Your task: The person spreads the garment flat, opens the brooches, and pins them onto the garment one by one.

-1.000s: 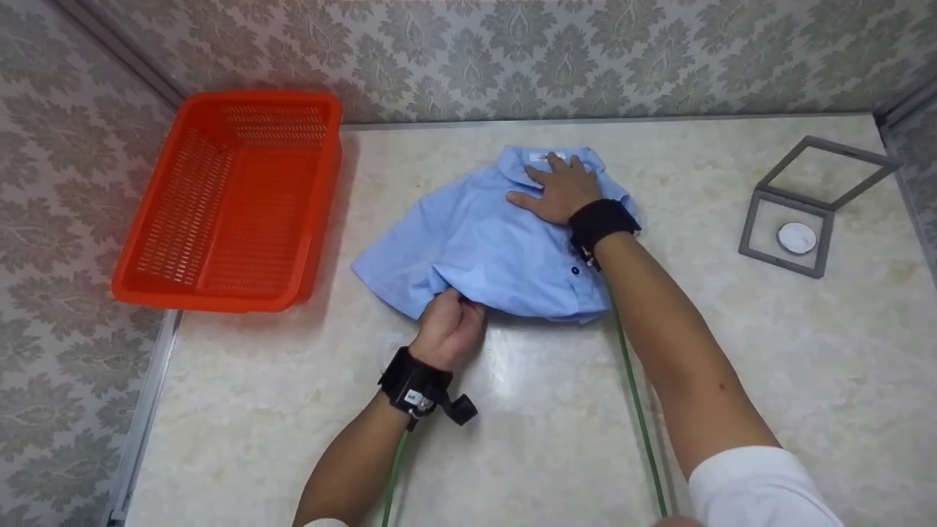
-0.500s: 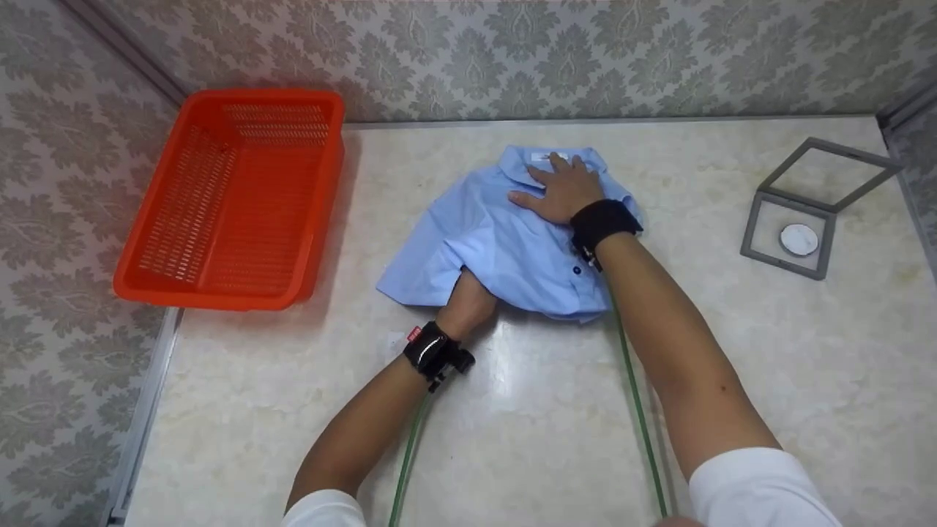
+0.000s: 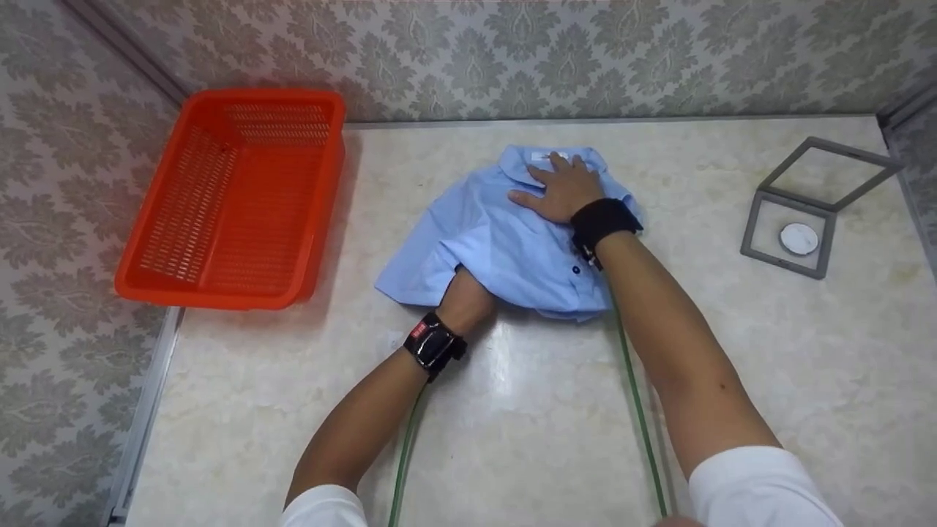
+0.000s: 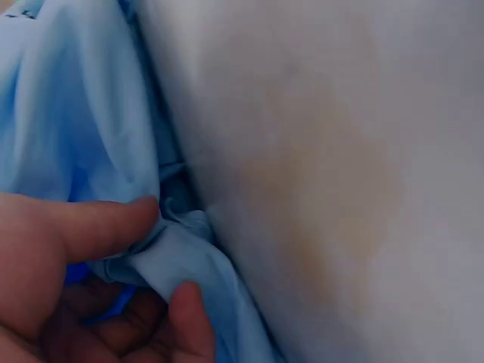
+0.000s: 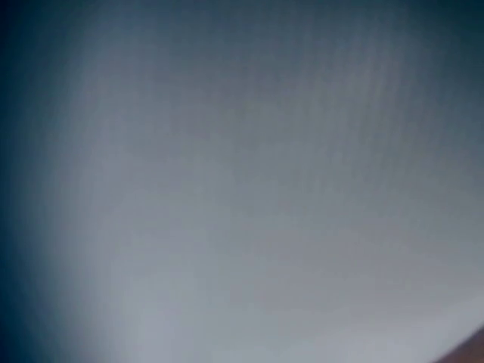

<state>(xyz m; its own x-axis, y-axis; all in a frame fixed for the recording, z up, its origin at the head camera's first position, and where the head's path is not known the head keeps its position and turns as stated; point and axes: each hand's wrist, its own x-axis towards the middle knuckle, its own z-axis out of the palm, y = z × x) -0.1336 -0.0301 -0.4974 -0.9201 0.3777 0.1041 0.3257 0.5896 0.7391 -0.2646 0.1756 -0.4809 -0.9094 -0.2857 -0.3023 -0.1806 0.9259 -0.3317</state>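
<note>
A light blue collared shirt (image 3: 505,252) lies partly folded on the table, its collar and white label (image 3: 540,156) toward the wall. My right hand (image 3: 562,192) rests flat near the collar with the fingers spread. At the shirt's near edge, my left hand (image 3: 468,301) reaches under the fabric, which hides its fingers in the head view. The left wrist view shows that thumb (image 4: 113,227) and the curled fingers gripping a fold of the shirt (image 4: 200,265). The right wrist view is filled by a blurred pale surface.
An orange plastic basket (image 3: 317,241) stands at the left of the table (image 3: 585,439). On the right, a grey hinged frame (image 3: 826,249) stands propped open around a small white disc (image 3: 799,239). A patterned wall (image 3: 468,58) borders the back. Green cords run from both wrists.
My left hand has moved slightly right and deeper under the shirt, turning over at the wrist. The shirt's lower left corner has been drawn inward to the right. My right hand stays put.
</note>
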